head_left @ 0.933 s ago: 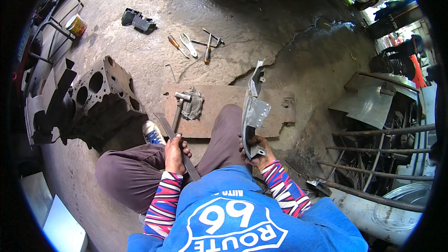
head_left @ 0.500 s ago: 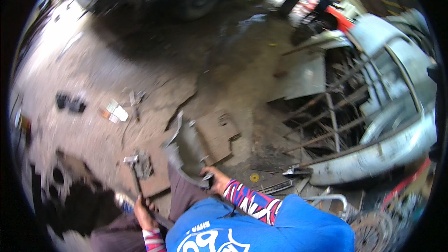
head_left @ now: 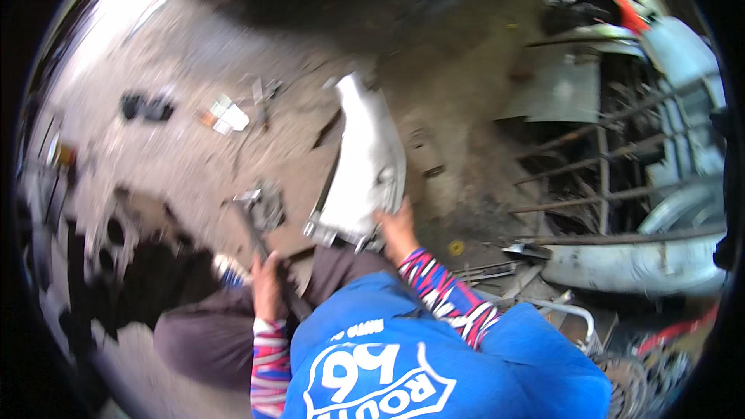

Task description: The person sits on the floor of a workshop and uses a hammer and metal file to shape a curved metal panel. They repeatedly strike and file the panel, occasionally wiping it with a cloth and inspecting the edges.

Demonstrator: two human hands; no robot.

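Note:
My right hand (head_left: pixel 398 231) grips the near right edge of a curved, silver-white car body panel (head_left: pixel 362 159). Its smooth, bright outer face is turned up, and its narrow end points away from me. Brackets and a folded lip show along its near end, close above my knee. Lower left, my left hand (head_left: pixel 268 289) is closed around the dark handle of a hammer (head_left: pixel 254 229). The hammer's small metal head lies farthest from me, beside a crumpled grey piece (head_left: pixel 270 206) on the floor.
A rack of rusty bars (head_left: pixel 604 178) and a long pale bumper (head_left: pixel 632 268) stand on the right, near a flat metal sheet (head_left: pixel 563 93). On the floor lie black parts (head_left: pixel 146 107), a white-and-orange box (head_left: pixel 225 115) and a yellow ring (head_left: pixel 456 248). A holed dark metal part (head_left: pixel 116 229) is at left.
The body panel has turned over from its hollow grey side to its bright outer face and moved away from my lap with my right hand. The left hand still holds the hammer. The view has shifted.

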